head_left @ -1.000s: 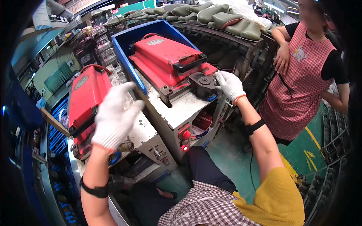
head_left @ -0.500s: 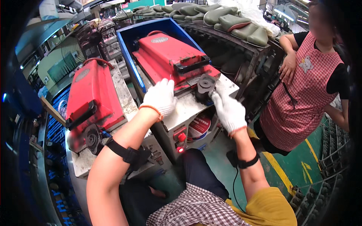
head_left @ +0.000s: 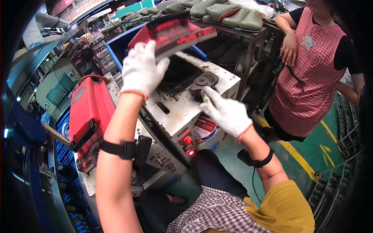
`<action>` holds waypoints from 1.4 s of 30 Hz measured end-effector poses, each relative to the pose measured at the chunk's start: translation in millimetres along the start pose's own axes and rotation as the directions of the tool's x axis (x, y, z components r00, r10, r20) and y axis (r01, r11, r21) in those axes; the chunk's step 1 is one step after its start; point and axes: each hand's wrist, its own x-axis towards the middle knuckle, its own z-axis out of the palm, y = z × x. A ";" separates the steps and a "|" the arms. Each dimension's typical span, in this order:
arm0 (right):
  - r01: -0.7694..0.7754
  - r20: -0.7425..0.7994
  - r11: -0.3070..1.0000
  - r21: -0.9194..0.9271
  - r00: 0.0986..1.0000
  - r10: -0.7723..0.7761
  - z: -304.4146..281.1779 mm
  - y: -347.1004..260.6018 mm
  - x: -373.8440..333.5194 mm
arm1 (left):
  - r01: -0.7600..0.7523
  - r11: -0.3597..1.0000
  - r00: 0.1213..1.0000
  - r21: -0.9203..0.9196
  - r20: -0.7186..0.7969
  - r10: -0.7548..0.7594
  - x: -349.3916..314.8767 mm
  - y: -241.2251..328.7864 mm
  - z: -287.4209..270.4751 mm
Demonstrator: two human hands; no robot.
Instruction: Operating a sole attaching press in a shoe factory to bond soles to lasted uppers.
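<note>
My left hand (head_left: 142,70), in a white knitted glove, is raised beside the red machine lid (head_left: 165,35). Its fingers and thumb are spread, and it overlaps the lid's left side; whether it touches the lid I cannot tell. The lid is tilted up and slightly blurred. Below it shows a dark opening (head_left: 176,72) in the dirty white machine top (head_left: 178,112). My gloved right hand (head_left: 229,114) has its fingers closed around the handle of a dark metal latch (head_left: 203,81) with a round pivot, at the machine's front right corner.
A second machine with a lowered red lid (head_left: 91,110) stands at left. A lit red button (head_left: 187,140) sits on the front panel. Olive-green clogs (head_left: 229,17) cover a rack behind. At right stands a person in a red checked apron (head_left: 299,77).
The red lid has swung up from lying flat, uncovering the dark opening. My left hand has risen up and leftward with it. My right hand stays at the latch, which has turned.
</note>
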 end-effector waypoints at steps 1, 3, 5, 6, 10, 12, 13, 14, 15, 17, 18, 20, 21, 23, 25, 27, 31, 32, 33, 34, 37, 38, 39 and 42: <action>0.032 -0.134 0.999 -0.041 0.990 -0.038 -6.5 -4.1 7.2 | 0.014 1.000 1.000 0.026 -0.028 -0.013 12.0 -2.7 -4.4; 0.235 -0.313 0.970 -0.064 0.918 -0.243 -19.8 -8.1 33.5 | 0.052 0.996 0.997 0.068 -0.059 -0.048 35.1 -10.2 -11.6; 0.317 -0.274 0.943 -0.102 0.902 -0.333 -27.9 -9.2 75.6 | 0.057 0.992 0.996 0.113 -0.076 -0.049 54.0 -19.8 -16.9; 0.340 -0.245 0.936 -0.091 0.903 -0.352 -25.6 -12.2 98.9 | 0.050 0.990 0.991 0.128 -0.130 -0.033 61.6 -24.7 -18.6; 0.255 0.229 0.964 -0.075 0.945 -0.233 -2.4 -33.4 214.3 | 0.053 0.983 0.968 0.177 -0.252 -0.006 79.4 -36.0 -18.4; 0.187 0.348 0.970 -0.157 0.929 -0.123 22.5 -46.0 259.7 | 0.049 0.981 0.951 0.186 -0.308 0.011 82.7 -37.7 -16.4; 0.222 0.343 0.966 -0.134 0.925 -0.165 38.4 -50.7 274.0 | 0.052 0.980 0.943 0.193 -0.333 0.015 83.2 -37.9 -15.4; 0.179 0.373 0.971 -0.157 0.921 -0.109 52.9 -54.9 285.6 | 0.061 0.977 0.945 0.206 -0.326 0.009 83.0 -38.0 -14.5; 0.107 0.416 0.968 -0.226 0.909 -0.003 62.7 -57.7 295.9 | 0.057 0.979 0.940 0.195 -0.340 0.013 82.4 -38.0 -13.7; 0.042 0.477 0.986 -0.161 0.878 0.040 70.2 -56.6 309.5 | 0.060 0.980 0.939 0.188 -0.345 0.009 81.3 -38.7 -12.6; -0.022 0.515 0.993 -0.112 0.854 0.077 67.9 -54.4 313.7 | 0.033 0.983 0.925 0.180 -0.379 0.038 81.3 -39.6 -12.3; -0.116 0.510 0.993 0.023 0.856 0.088 54.2 -50.5 317.5 | 0.067 0.986 0.933 0.150 -0.360 -0.009 81.5 -40.0 -10.0; -0.213 0.526 0.966 0.144 0.844 0.107 42.9 -46.3 314.9 | 0.057 0.991 0.926 0.124 -0.377 -0.006 81.3 -40.3 -8.5; -0.341 0.433 0.806 0.484 0.894 0.118 23.3 -44.9 303.0 | 0.068 0.994 0.929 0.083 -0.369 -0.033 82.3 -40.7 -6.2; -0.539 0.486 0.540 0.646 0.836 0.253 1.8 -28.0 265.2 | 0.069 0.996 0.929 0.055 -0.368 -0.045 79.9 -41.8 -5.8; -0.522 0.548 0.499 0.692 0.830 0.108 -22.7 -11.6 221.5 | -0.040 0.991 0.898 -0.125 -0.439 -0.019 70.8 -45.8 -10.3; -0.456 0.506 0.308 0.835 0.856 -0.104 -50.2 9.6 120.9 | 0.233 0.708 0.952 -0.667 0.007 -0.306 18.0 -58.6 -31.3; -0.414 0.441 0.201 0.888 0.890 -0.116 -47.9 10.6 95.6 | 0.314 0.649 0.918 -0.692 0.047 -0.394 3.6 -56.1 -33.4; -0.323 0.333 0.089 0.942 0.933 -0.135 -45.2 12.3 70.1 | 0.334 0.517 0.900 -0.788 0.104 -0.424 -14.6 -51.8 -34.1; -0.213 0.198 -0.074 0.974 0.964 -0.176 -36.2 13.0 42.9 | 0.365 0.329 0.863 -0.871 0.184 -0.471 -32.7 -42.4 -30.9; -0.371 0.301 -0.277 0.886 0.916 -0.265 -9.8 25.6 -21.8 | 0.345 -0.131 0.883 -0.929 0.369 -0.289 -82.4 -23.4 -26.9; -0.409 0.303 -0.351 0.842 0.898 -0.318 9.0 28.7 -37.8 | 0.315 -0.265 0.920 -0.911 0.362 -0.152 -96.3 -17.7 -26.1; -0.465 0.373 -0.479 0.745 0.885 -0.279 30.2 31.3 -58.3 | 0.290 -0.396 0.908 -0.871 0.381 -0.173 -112.9 -8.9 -26.3; -0.553 0.404 -0.646 0.527 0.831 -0.383 90.4 44.0 -97.3 | 0.192 -0.350 0.957 -0.917 0.254 -0.141 -149.0 6.1 -37.6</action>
